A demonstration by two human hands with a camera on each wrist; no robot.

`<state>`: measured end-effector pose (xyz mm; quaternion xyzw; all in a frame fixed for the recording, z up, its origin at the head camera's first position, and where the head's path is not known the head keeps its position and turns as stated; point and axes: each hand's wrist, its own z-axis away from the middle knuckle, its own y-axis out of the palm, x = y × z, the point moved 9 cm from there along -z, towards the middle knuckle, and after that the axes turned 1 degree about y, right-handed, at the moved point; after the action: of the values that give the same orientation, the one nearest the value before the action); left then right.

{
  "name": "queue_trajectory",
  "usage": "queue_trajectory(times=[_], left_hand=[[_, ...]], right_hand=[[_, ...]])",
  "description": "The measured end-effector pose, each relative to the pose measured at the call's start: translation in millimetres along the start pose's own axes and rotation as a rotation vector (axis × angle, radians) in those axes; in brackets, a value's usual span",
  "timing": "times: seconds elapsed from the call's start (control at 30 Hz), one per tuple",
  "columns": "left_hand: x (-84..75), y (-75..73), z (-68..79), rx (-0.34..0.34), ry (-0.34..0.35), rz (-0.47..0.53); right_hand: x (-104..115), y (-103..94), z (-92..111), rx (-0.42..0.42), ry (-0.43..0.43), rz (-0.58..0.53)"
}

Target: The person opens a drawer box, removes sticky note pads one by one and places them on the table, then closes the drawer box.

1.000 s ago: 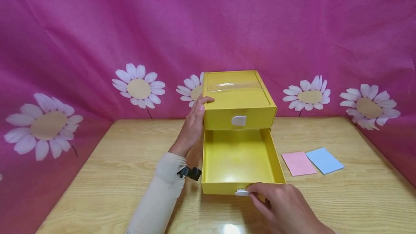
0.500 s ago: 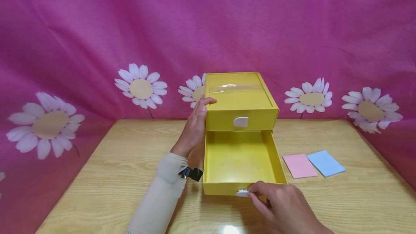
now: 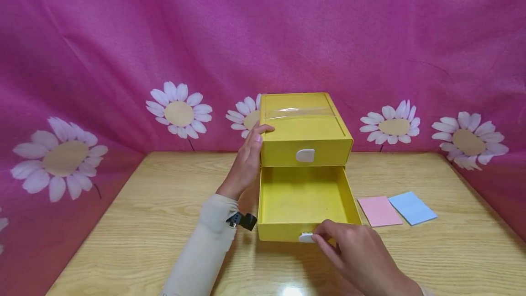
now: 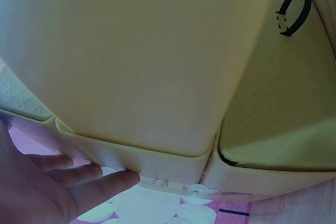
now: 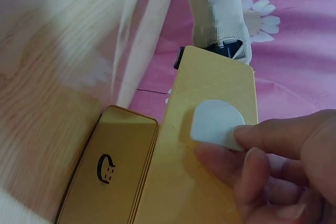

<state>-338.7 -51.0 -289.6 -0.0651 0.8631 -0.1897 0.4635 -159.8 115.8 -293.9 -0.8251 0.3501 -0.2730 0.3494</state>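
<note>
A yellow two-drawer box [image 3: 304, 127] stands on the table, its upper drawer shut and its lower drawer [image 3: 279, 232] pulled out with nothing inside. My left hand [image 3: 244, 161] rests against the box's left side, one fingertip over the top edge. Its straight fingers touch the yellow plastic in the left wrist view, where the hand [image 4: 68, 187] is at lower left. Between thumb and finger, my right hand [image 3: 357, 250] pinches the white handle [image 5: 215, 121] of the lower drawer. The upper drawer has a similar white handle [image 3: 305, 155].
Right of the drawer lie a pink sticky-note pad [image 3: 380, 211] and a blue pad [image 3: 412, 208], edges nearly touching. Clear tape [image 3: 302, 112] crosses the box top. A pink curtain with white daisies [image 3: 178, 113] surrounds the wooden table [image 3: 164, 204] at back and sides.
The lower drawer has slid slightly inward, with my right hand moving forward on its handle. My left hand keeps its place on the box. The head view has shifted a little.
</note>
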Motion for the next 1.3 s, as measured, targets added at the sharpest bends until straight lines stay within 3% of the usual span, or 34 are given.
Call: queue_trajectory(times=[0.37,0.47,0.83,1.3], left_hand=[[1.5,-3.6,-1.8,0.003,-0.004,0.002],[-5.0,-4.8,-0.7,0.007,-0.005,0.009],[2.8,-2.6,-3.0,0.007,0.004,0.008],[0.2,-3.9,-2.3,-0.006,0.015,-0.018]], right_hand=[[-2,0.4,-12,0.012,0.014,-0.004],[-4,1.2,-15,0.017,0.021,-0.01],[-14,7.8,-24,0.092,0.098,0.0],[-21,14.9,-35,0.155,0.137,-0.023]])
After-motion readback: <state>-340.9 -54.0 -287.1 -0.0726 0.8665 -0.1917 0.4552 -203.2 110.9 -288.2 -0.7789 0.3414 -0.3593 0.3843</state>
